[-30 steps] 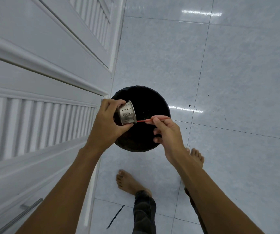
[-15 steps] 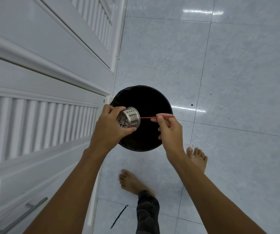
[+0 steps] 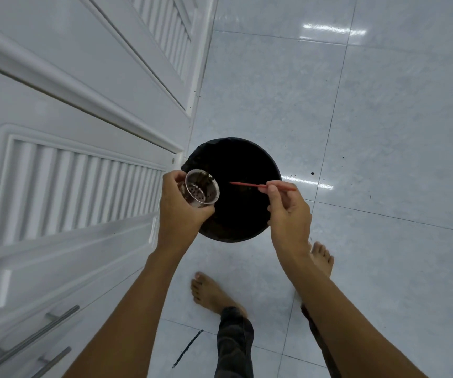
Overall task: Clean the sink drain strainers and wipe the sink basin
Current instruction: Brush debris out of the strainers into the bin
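Observation:
My left hand (image 3: 181, 211) grips a metal perforated drain strainer (image 3: 201, 192) over the left rim of a black bin (image 3: 236, 230). The strainer's open mouth faces up toward me, and dark residue clings to its inner wall and holed bottom. My right hand (image 3: 288, 211) pinches a thin red stick (image 3: 250, 185) between thumb and fingers. The stick points left over the bin, and its tip is a short way clear of the strainer.
White louvred cabinet doors (image 3: 78, 186) with metal bar handles (image 3: 29, 342) fill the left side. The bin stands on a glossy pale tiled floor (image 3: 383, 132) with a few dark specks. My bare feet (image 3: 211, 293) stand just below the bin.
The strainer has been turned from lying sideways to mouth-up. The red stick has come out of it and my right hand has drawn back to the right.

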